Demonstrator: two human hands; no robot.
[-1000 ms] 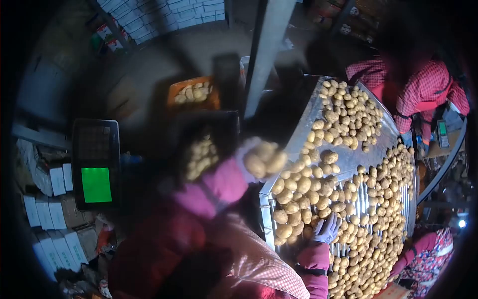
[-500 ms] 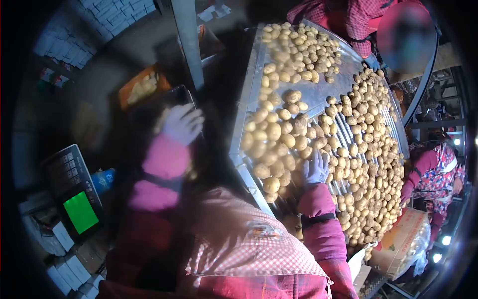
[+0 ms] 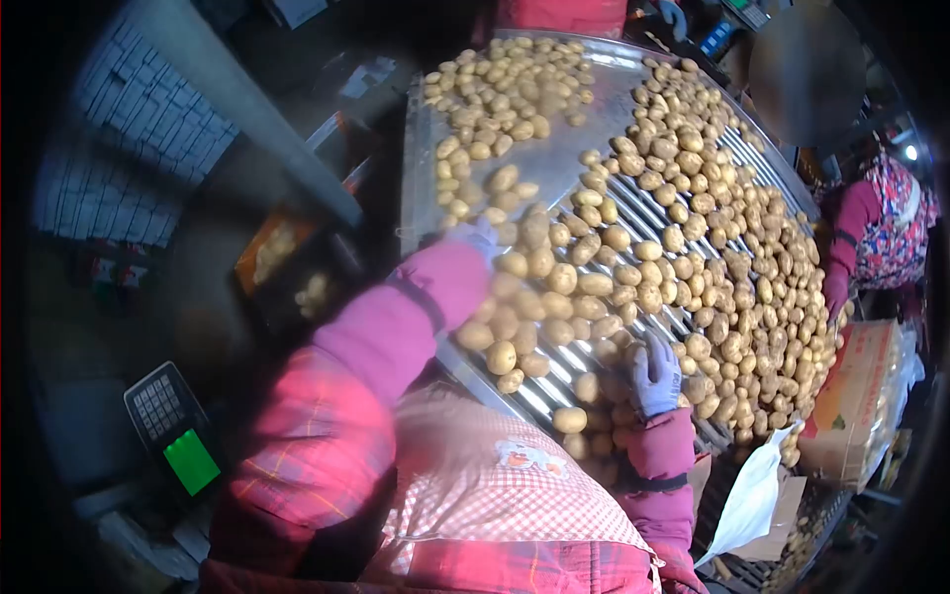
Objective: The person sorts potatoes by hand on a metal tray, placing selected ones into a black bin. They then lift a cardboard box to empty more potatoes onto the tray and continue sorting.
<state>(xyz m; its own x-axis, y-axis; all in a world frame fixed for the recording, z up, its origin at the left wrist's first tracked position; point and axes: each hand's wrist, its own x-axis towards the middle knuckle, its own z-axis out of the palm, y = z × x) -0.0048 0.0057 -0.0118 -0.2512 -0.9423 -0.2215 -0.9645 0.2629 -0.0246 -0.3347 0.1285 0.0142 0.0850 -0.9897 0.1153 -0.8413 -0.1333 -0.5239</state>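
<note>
Many potatoes (image 3: 560, 278) lie on a slatted metal sorting table (image 3: 564, 188). My left hand (image 3: 475, 241), in a light purple glove, reaches over the table's left edge and meets the potatoes there. Its fingers are smeared by motion and partly lost among them. My right hand (image 3: 657, 378), gloved the same way, rests among potatoes near the front of the table. Its fingers stretch forward and apart, touching potatoes beside them, with none visibly gripped.
Left of the table stand a dark crate (image 3: 313, 293) and an orange crate (image 3: 265, 255), both with potatoes. A scale with a green display (image 3: 191, 462) is nearer. At right are a cardboard box (image 3: 841, 416), a white bag (image 3: 749, 495) and a co-worker in a flowered garment (image 3: 891, 223).
My left hand has swung from above the dark crate rightward onto the table's potatoes. My right hand has moved slightly right and nearer me. The view has turned, and some potatoes have shifted.
</note>
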